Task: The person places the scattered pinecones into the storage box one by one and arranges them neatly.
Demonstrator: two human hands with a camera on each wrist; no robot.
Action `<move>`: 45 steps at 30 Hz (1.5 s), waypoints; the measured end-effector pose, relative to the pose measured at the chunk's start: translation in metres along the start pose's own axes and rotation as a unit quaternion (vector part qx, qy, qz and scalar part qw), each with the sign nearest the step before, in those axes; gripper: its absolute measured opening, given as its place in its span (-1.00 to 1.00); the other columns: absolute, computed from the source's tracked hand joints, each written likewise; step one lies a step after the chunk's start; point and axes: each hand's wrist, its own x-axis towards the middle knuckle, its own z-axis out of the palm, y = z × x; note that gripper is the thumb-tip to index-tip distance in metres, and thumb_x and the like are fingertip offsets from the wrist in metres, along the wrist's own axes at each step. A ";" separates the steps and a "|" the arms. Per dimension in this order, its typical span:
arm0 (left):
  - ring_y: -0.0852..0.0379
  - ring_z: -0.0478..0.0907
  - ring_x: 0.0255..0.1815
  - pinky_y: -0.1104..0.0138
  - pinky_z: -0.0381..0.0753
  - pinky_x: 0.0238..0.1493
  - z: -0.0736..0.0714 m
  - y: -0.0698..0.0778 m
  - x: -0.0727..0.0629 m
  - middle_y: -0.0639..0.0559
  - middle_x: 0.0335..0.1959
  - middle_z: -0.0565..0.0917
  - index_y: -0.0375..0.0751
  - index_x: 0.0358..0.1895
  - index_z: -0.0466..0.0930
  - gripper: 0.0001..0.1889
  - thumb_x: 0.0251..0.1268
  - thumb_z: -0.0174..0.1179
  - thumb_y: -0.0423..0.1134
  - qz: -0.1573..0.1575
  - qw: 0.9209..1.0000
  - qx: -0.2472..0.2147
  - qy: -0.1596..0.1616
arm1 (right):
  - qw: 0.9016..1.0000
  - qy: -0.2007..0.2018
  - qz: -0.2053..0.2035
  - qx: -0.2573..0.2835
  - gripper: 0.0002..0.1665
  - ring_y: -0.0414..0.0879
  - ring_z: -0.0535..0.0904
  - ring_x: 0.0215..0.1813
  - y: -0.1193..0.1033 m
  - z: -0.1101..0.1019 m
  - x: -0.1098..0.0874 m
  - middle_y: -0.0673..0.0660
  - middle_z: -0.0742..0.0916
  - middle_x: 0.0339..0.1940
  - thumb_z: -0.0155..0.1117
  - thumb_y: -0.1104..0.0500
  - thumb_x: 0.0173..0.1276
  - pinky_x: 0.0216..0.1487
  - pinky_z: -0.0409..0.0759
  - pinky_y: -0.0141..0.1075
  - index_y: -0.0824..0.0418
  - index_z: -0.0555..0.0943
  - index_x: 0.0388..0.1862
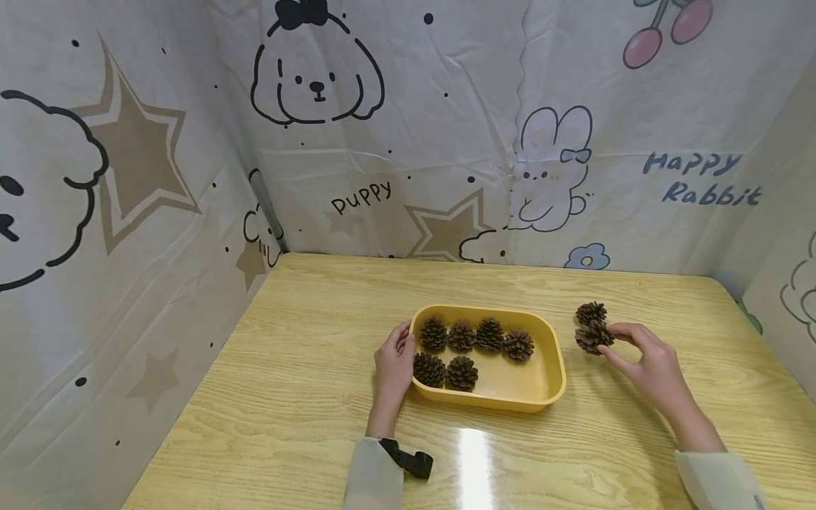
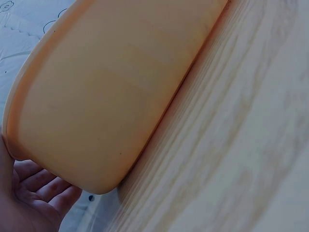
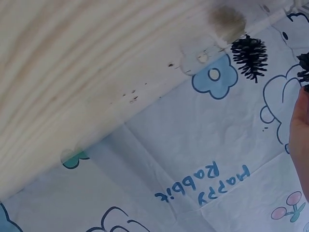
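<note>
A yellow plastic bin stands on the table with several brown pine cones inside, lined along its back and front-left. At its left end my left hand grips the wall and rim; in the left wrist view, the fingers lie against the bin's end. To the right of the bin, my right hand pinches a pine cone between thumb and fingers. Just behind that one, another pine cone sits on the table. The right wrist view catches only the edge of my right hand and the held cone.
The wood-grain table reaches back to a printed cloth that hangs behind and along the sides. Small dark crumbs lie on the tabletop to the right. A black strap circles the left wrist.
</note>
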 end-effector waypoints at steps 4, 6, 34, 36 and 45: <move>-0.13 0.63 0.16 0.11 0.67 0.19 0.000 -0.001 0.000 -0.24 0.15 0.65 -0.26 0.26 0.53 -0.63 0.48 0.02 -0.25 0.003 1.000 0.001 -0.001 | 1.000 0.014 -0.010 0.017 -0.42 -0.82 0.28 0.09 -0.008 0.000 0.001 0.37 0.70 -0.17 0.49 0.59 -0.24 0.16 0.24 -0.92 0.49 0.61 -0.10; -0.13 0.63 0.16 0.11 0.67 0.19 -0.001 -0.001 0.000 -0.24 0.15 0.65 -0.26 0.27 0.52 -0.62 0.48 0.02 -0.24 0.002 1.000 0.000 -0.002 | 0.999 0.019 -0.015 0.025 -0.40 -0.81 0.31 0.11 -0.012 0.000 0.001 0.37 0.70 -0.17 0.48 0.61 -0.26 0.17 0.27 -0.90 0.50 0.61 -0.10; -0.15 0.62 0.17 0.09 0.67 0.20 0.000 -0.002 0.000 -0.28 0.16 0.63 -0.29 0.27 0.51 -0.61 0.48 0.01 -0.26 0.004 1.000 -0.005 -0.002 | 0.993 0.004 -0.062 0.098 -0.38 -0.63 0.44 0.18 -0.045 0.025 0.000 0.21 0.73 -0.14 0.51 0.59 -0.27 0.24 0.40 -0.76 0.42 0.65 -0.08; -0.15 0.62 0.17 0.09 0.66 0.20 0.000 -0.001 0.001 -0.28 0.16 0.63 -0.29 0.27 0.51 -0.61 0.48 0.01 -0.26 0.004 1.000 -0.006 -0.004 | 0.992 -0.001 -0.068 0.104 -0.40 -0.62 0.44 0.19 -0.047 0.028 0.000 0.20 0.73 -0.13 0.51 0.57 -0.26 0.24 0.40 -0.76 0.42 0.65 -0.09; -0.13 0.62 0.17 0.09 0.67 0.20 -0.001 -0.001 0.001 -0.26 0.16 0.64 -0.26 0.28 0.51 -0.61 0.48 0.01 -0.26 0.000 1.000 -0.006 -0.006 | 0.985 -0.033 -0.103 0.135 -0.46 -0.42 0.56 0.13 -0.053 0.043 0.003 0.29 0.72 -0.13 0.53 0.45 -0.11 0.25 0.44 -0.71 0.35 0.65 -0.05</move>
